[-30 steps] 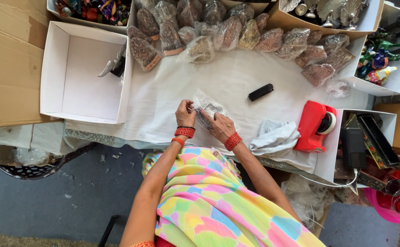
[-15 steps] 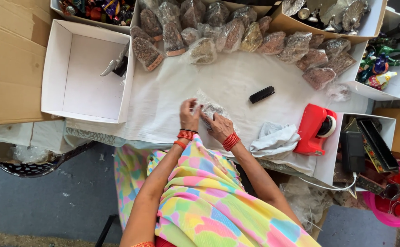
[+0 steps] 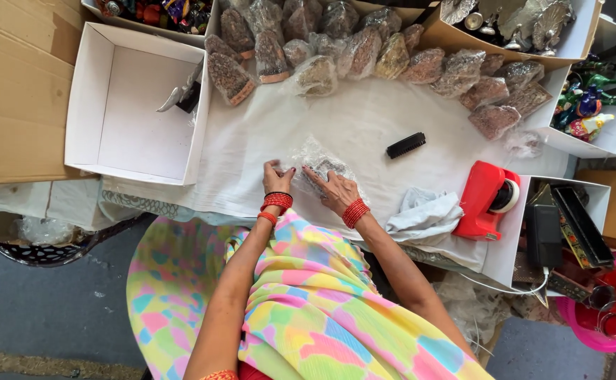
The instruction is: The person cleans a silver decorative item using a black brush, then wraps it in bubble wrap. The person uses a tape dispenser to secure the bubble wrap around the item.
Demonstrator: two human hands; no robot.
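Observation:
My left hand (image 3: 277, 177) and my right hand (image 3: 336, 188) both rest on a small clear plastic packet (image 3: 316, 157) with brownish contents, pressed flat on the white cloth (image 3: 364, 119) near the table's front edge. Both sets of fingers pinch the packet's near side. Red bangles circle both wrists. A row of several filled clear packets (image 3: 364, 53) lies along the far side of the cloth. How the packet is folded under my fingers is hidden.
An open white box (image 3: 135, 105) with a silver tool inside stands at the left. A black comb-like piece (image 3: 406, 145) lies on the cloth, a red tape dispenser (image 3: 487, 200) and crumpled cloth (image 3: 424, 217) at right. Boxes of figurines stand behind and right.
Both hands have stayed on the packet, shifting slightly; it now lies lower and flatter on the cloth. The camera view has moved a little.

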